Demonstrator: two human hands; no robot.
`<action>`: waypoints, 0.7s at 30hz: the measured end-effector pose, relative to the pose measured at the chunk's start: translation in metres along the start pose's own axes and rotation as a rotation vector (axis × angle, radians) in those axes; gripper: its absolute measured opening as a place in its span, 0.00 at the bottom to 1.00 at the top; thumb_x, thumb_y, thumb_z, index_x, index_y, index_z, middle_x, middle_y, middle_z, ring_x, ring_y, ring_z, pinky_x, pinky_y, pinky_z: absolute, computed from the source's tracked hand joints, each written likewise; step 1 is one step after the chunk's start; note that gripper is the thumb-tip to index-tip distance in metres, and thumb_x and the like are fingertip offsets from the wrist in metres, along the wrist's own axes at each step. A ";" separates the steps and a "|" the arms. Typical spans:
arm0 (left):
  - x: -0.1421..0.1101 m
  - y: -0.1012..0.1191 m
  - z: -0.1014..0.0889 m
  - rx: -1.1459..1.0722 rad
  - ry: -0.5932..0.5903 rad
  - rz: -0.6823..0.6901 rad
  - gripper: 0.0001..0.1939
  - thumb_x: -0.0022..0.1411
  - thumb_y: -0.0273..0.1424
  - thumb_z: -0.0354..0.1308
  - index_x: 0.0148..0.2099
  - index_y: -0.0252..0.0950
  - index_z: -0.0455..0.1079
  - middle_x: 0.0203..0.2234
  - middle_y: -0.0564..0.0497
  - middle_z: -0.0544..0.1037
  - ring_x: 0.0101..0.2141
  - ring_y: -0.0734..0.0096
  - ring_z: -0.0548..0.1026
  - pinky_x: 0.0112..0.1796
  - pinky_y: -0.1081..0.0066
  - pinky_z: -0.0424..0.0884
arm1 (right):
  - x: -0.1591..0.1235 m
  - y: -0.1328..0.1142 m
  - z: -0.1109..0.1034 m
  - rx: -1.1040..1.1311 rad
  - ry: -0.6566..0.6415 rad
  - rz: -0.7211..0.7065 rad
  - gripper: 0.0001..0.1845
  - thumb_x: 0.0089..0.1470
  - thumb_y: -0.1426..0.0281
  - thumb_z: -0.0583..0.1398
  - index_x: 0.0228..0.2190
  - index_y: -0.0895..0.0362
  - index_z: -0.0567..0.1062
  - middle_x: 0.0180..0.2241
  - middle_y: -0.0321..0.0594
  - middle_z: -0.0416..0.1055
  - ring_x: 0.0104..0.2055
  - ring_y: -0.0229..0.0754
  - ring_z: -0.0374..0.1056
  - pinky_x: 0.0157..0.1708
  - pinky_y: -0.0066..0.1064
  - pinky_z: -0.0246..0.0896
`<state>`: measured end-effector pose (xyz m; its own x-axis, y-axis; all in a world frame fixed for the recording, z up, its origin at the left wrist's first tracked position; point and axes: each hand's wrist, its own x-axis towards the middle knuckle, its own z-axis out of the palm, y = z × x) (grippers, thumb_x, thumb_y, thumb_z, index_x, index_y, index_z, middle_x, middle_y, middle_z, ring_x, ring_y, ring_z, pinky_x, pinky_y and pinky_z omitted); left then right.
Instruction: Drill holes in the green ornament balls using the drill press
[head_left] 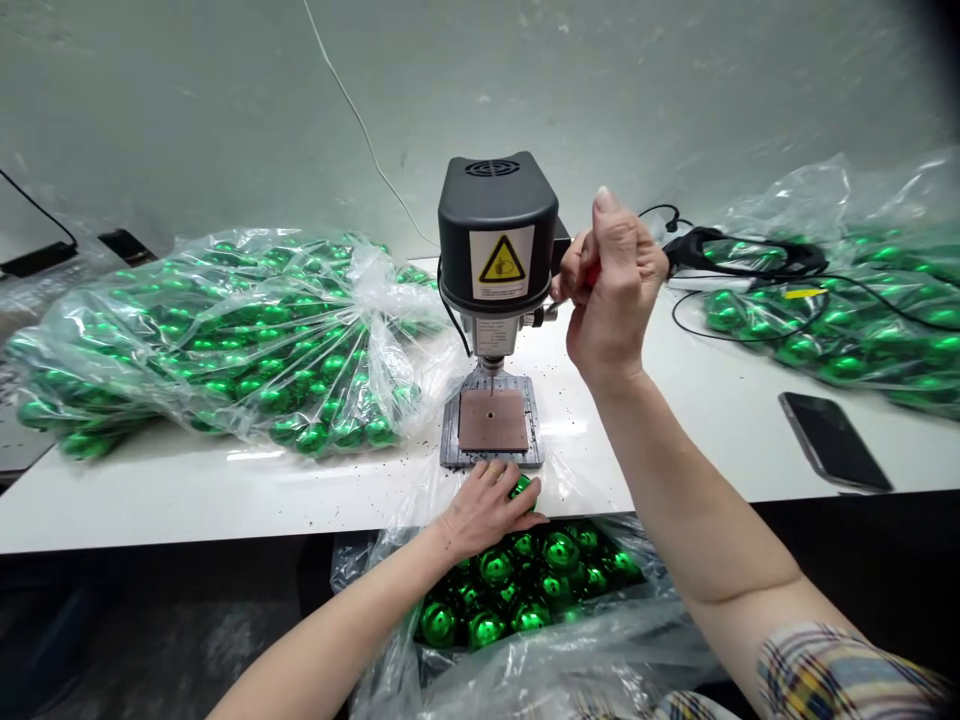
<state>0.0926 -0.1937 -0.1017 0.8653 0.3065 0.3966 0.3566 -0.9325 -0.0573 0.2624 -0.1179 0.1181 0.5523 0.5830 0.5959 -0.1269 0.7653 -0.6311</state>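
My left hand (484,508) is closed over a shiny green ball (520,486) at the table's front edge, just before the press base. Beside the head of a small black bench drill press (496,222), my right hand (616,285) is raised in a fist around its feed lever, mostly hidden by my fingers. The thin drill bit (492,383) points down above a brown square pad (480,430) with a small dark hole. That pad lies on the grey metal base (450,450). Below the table edge, an open plastic bag (592,655) holds several green balls (559,551).
A tied clear bag of green balls (247,350) covers the table's left side. More bagged balls (844,345) lie at the right, with black cables (750,255) beside them. A phone (834,440) rests near the front right edge. Dark shavings dot the white table (300,500).
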 end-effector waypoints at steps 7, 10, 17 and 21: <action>0.002 -0.016 -0.015 -0.946 0.220 -0.652 0.29 0.59 0.39 0.67 0.58 0.38 0.61 0.48 0.42 0.74 0.47 0.59 0.75 0.48 0.59 0.74 | 0.002 0.006 -0.004 -0.061 -0.030 -0.018 0.29 0.58 0.51 0.60 0.16 0.52 0.57 0.13 0.29 0.50 0.15 0.33 0.48 0.17 0.32 0.49; 0.011 -0.037 -0.032 -1.360 0.470 -0.993 0.30 0.53 0.40 0.72 0.53 0.36 0.64 0.45 0.44 0.77 0.44 0.62 0.77 0.47 0.61 0.75 | 0.002 0.008 -0.003 -0.062 -0.020 -0.029 0.28 0.59 0.52 0.60 0.16 0.52 0.56 0.14 0.30 0.50 0.15 0.33 0.48 0.17 0.32 0.49; 0.024 -0.078 -0.051 -1.600 0.438 -1.064 0.34 0.48 0.36 0.75 0.55 0.36 0.67 0.48 0.45 0.77 0.43 0.63 0.78 0.45 0.60 0.76 | 0.000 0.001 0.001 0.005 0.019 0.008 0.28 0.55 0.54 0.63 0.15 0.52 0.58 0.12 0.29 0.50 0.15 0.32 0.47 0.14 0.32 0.45; 0.028 -0.088 -0.044 -1.311 0.397 -1.023 0.29 0.45 0.33 0.75 0.49 0.33 0.70 0.40 0.46 0.79 0.42 0.65 0.77 0.46 0.64 0.72 | 0.000 0.000 0.001 -0.052 0.019 0.023 0.28 0.57 0.54 0.61 0.16 0.52 0.57 0.13 0.29 0.50 0.16 0.32 0.48 0.16 0.32 0.47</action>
<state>0.0702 -0.1117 -0.0451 0.2788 0.9603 -0.0119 -0.0134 0.0163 0.9998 0.2610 -0.1179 0.1185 0.5657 0.5945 0.5715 -0.0968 0.7361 -0.6700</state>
